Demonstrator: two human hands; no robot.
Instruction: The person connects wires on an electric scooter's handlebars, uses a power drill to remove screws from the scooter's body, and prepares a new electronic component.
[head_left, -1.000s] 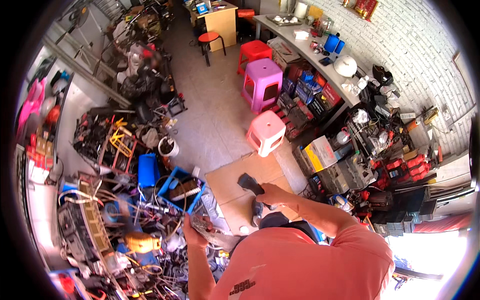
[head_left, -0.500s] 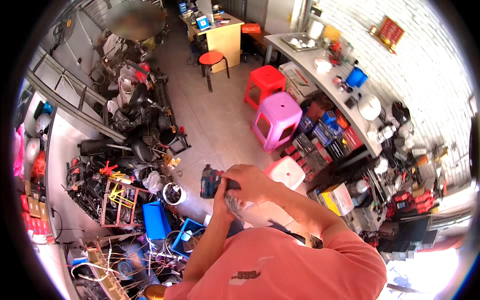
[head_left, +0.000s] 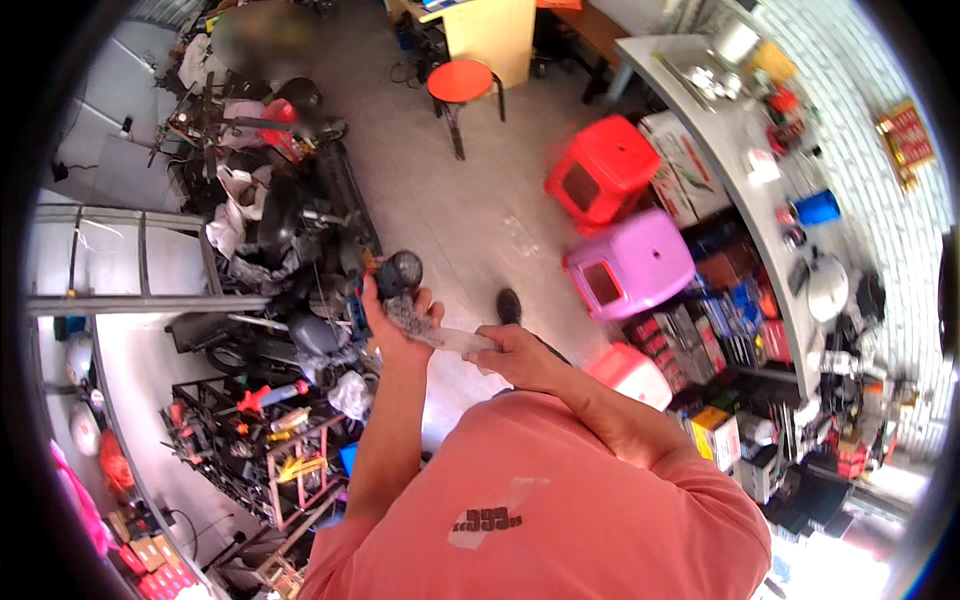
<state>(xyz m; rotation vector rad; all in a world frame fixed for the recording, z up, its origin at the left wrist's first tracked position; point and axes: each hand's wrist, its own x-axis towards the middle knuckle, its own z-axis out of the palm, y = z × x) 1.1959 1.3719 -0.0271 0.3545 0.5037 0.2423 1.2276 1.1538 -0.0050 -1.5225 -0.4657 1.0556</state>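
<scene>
My left hand is closed around a dark blue-and-black power tool, its black end pointing up, together with a grey, speckled crumpled rag or wrapping. A long, pale strip of that material runs rightward to my right hand, whose fingers are closed on it. Both hands are above my pink T-shirt. A dark shoe shows on the floor beyond them.
Red, purple and pink stools line a cluttered grey bench on the right. A round red-seated stool stands before a wooden desk. Bikes and parts crowd the left, beside metal shelving.
My body has moved forward toward the desk. The power tool moved from my right hand into my left; my right hand has drawn back to the strip's pale end.
</scene>
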